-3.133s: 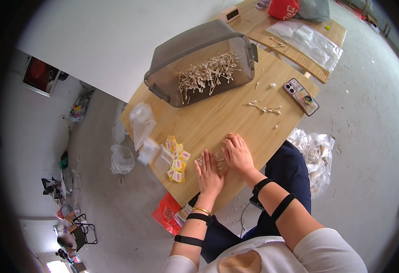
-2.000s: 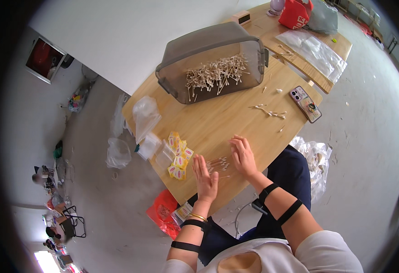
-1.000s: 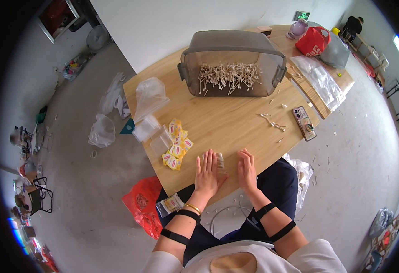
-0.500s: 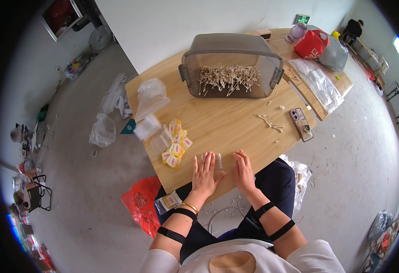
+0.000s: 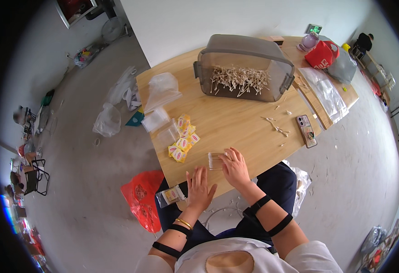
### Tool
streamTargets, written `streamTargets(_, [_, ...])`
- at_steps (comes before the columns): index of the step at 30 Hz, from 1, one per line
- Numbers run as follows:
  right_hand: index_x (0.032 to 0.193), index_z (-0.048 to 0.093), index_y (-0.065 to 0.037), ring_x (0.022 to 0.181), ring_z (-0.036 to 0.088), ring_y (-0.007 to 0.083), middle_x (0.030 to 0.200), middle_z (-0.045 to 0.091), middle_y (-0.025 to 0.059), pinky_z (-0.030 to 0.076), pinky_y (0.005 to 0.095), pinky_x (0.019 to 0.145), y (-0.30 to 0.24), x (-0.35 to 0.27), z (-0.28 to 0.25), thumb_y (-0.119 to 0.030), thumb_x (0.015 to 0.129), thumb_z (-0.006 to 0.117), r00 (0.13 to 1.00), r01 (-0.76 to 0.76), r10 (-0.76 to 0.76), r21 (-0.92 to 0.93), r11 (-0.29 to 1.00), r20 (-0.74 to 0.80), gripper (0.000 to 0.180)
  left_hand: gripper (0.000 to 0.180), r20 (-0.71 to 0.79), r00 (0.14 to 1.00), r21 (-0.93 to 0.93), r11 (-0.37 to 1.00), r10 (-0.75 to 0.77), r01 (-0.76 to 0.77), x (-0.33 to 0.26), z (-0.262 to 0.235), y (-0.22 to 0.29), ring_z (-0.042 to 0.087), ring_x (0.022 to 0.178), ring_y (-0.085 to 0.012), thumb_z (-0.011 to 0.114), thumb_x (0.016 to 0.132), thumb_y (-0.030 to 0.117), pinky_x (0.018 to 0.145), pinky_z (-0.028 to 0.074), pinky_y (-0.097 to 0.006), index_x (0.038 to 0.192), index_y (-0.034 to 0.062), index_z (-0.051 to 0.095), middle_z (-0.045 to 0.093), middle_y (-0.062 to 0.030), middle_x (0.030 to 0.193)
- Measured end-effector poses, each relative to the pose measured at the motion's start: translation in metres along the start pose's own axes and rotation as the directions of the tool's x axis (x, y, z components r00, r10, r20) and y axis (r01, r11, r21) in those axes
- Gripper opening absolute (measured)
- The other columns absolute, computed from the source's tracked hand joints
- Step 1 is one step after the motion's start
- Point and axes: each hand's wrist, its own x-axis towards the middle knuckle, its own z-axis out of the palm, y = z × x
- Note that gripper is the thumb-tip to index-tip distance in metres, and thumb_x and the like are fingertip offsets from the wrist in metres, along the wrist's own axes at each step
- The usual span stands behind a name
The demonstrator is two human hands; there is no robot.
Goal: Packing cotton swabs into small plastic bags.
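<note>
My right hand [image 5: 236, 169] lies on the wooden table [image 5: 236, 120] near its front edge, fingertips pinching one end of a small flat bundle of cotton swabs [image 5: 215, 160]. My left hand [image 5: 200, 188] rests flat at the table's front edge, fingers spread, holding nothing, a little left and nearer to me than the bundle. A grey plastic bin [image 5: 242, 68] full of loose cotton swabs stands at the table's far side. A cluster of small yellow packets [image 5: 182, 143] lies left of the bundle.
Clear plastic bags [image 5: 160, 91] lie at the table's left. A phone [image 5: 307, 130] and stray swabs [image 5: 276, 127] lie to the right, more clear bags [image 5: 327, 93] and a red bag [image 5: 322, 53] beyond. A red plastic bag [image 5: 140, 200] and a packet [image 5: 171, 196] sit by my knees.
My head has tilted, so the table sits more upright in view. My left hand slid back from the swab bundle to the table's edge; my right hand stays on the bundle.
</note>
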Motion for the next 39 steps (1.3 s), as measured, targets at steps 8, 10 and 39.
streamTargets(8, [0.112,0.068,-0.009,0.131,0.045,0.0357,0.128,0.055,0.0113,0.039,0.0480,0.110,0.000,0.005,0.008,-0.011,0.084,0.064,1.000,0.022,-0.021,-0.059,0.998,0.010,0.028,0.079,-0.039,0.993,0.053,0.992,0.113,-0.111,0.025,0.014,0.020,0.023,0.150,-0.0355,0.056,0.095,0.044,0.122,0.010,-0.059,0.153,-0.0030,0.028,0.028,-0.0186,0.159])
streamTargets(10, [0.111,0.069,-0.009,0.132,0.045,0.0355,0.128,0.055,0.0107,0.039,0.0479,0.110,0.002,0.005,0.010,-0.011,0.084,0.063,1.000,0.005,-0.004,-0.047,0.999,0.017,0.028,0.080,-0.032,0.992,0.109,0.987,0.123,-0.119,0.033,0.018,0.018,0.023,0.150,-0.0342,0.054,0.096,0.047,0.122,0.010,-0.058,0.153,-0.0025,0.028,0.027,-0.0182,0.160])
streamTargets(39, [0.133,0.057,-0.009,0.138,0.039,0.0361,0.137,0.051,0.0139,0.033,0.0486,0.114,0.025,-0.012,-0.009,-0.009,0.084,0.060,0.994,-0.042,0.039,0.025,0.999,0.103,0.049,0.081,0.144,0.986,0.267,0.957,0.080,-0.117,0.027,0.013,0.023,0.021,0.152,-0.0247,0.037,0.100,0.059,0.123,0.006,-0.058,0.155,-0.0003,0.027,0.029,-0.0127,0.161])
